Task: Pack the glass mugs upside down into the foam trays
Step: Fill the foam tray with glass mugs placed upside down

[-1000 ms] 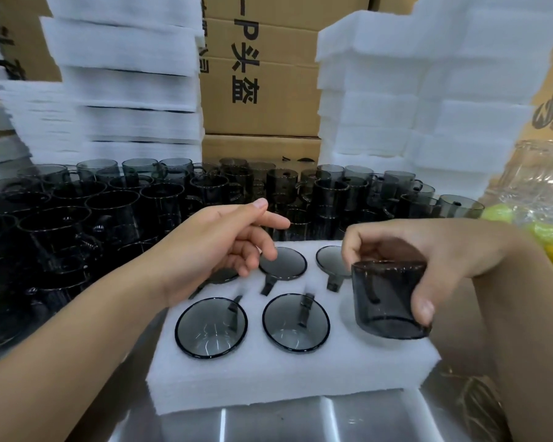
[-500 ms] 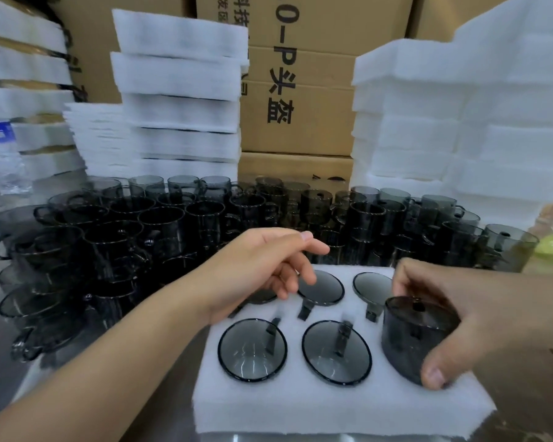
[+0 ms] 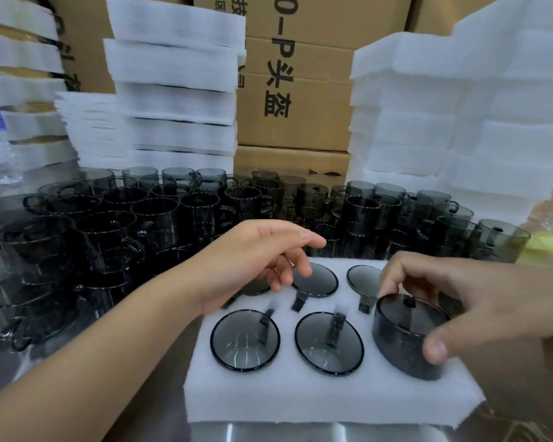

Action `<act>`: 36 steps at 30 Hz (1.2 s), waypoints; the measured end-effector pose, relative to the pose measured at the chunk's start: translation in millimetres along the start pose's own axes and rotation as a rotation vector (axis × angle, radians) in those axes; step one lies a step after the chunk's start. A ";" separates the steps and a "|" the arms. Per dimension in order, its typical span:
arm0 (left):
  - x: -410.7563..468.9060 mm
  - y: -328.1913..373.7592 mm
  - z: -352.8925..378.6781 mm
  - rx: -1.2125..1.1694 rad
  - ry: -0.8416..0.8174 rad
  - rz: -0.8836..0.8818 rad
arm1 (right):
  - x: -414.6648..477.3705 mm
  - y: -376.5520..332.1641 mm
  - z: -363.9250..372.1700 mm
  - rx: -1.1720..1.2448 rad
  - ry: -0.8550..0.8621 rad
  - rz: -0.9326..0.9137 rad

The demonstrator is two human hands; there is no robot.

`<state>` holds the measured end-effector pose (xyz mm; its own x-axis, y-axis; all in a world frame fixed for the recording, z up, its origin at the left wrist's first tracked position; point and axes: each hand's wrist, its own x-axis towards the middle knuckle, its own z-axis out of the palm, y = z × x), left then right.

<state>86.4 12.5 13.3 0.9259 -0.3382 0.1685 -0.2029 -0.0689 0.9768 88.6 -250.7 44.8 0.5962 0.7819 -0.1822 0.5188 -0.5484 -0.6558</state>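
Cardboard boxes (image 3: 300, 129) printed in black stand at the back, flanked by stacks of white foam trays (image 3: 173, 100). Before them, a crowd of smoky glass mugs (image 3: 125, 224) stands upright on the steel desk (image 3: 268, 433). Nearest the camera lies one foam tray (image 3: 300, 397) with six pockets. Five hold seated mugs (image 3: 245, 339), base up and handles in their slots. The right hand (image 3: 479, 301) grips the sixth mug (image 3: 403, 339) upside down in the front right pocket, thumb on its near wall and fingers over its far edge; it stands higher than the others. The left hand (image 3: 256, 266) hovers over the back left pocket, fingers loosely bent and holding nothing.
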 end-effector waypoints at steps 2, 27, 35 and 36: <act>-0.2 -0.3 -0.1 -0.004 -0.010 0.008 | -2.6 -8.0 -9.9 -0.050 0.005 -0.021; -0.2 -0.9 -0.5 -0.003 -0.044 0.030 | 0.1 -3.8 -7.3 -0.076 -0.070 0.035; -0.8 -0.2 0.0 -0.008 -0.042 0.031 | 1.7 -4.3 -4.9 -0.107 -0.077 0.053; -0.6 -0.3 0.0 -0.006 -0.042 0.031 | 1.9 -4.0 -4.4 -0.114 -0.075 0.054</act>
<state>85.9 12.7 12.9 0.9048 -0.3792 0.1935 -0.2295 -0.0516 0.9719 90.3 -248.3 50.3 0.5798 0.7681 -0.2719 0.5561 -0.6169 -0.5570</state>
